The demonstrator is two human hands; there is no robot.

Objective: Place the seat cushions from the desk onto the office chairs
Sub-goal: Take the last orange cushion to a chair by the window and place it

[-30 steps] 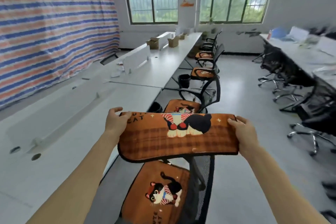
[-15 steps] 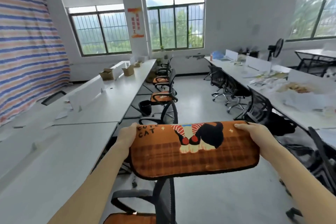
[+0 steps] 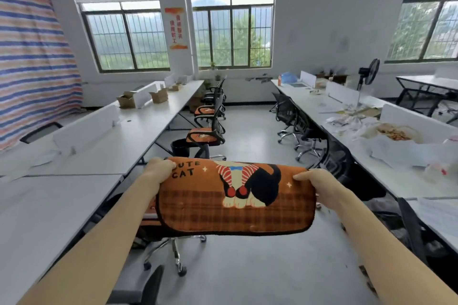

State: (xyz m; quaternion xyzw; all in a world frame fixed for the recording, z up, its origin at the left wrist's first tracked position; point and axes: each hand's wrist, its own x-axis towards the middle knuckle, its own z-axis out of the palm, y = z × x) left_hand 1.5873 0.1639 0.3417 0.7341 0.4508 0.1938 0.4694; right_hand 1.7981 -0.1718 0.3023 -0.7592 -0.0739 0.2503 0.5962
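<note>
Both forearms reach forward, the left hand [image 3: 158,171] and right hand [image 3: 319,187] each gripping an opposite end of the seat cushion [image 3: 223,215] held between them.

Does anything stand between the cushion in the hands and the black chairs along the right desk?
Nothing visible does. The left hand and right hand hold the cushion in the air, and only open floor lies between it and the nearest black chair.

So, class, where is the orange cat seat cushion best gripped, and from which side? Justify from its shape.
Grip the orange cat seat cushion at its two short ends, coming in from each side, as the left hand and right hand do. It is wide, thin and soft, so both-end holds likely keep it spread flat.
</note>
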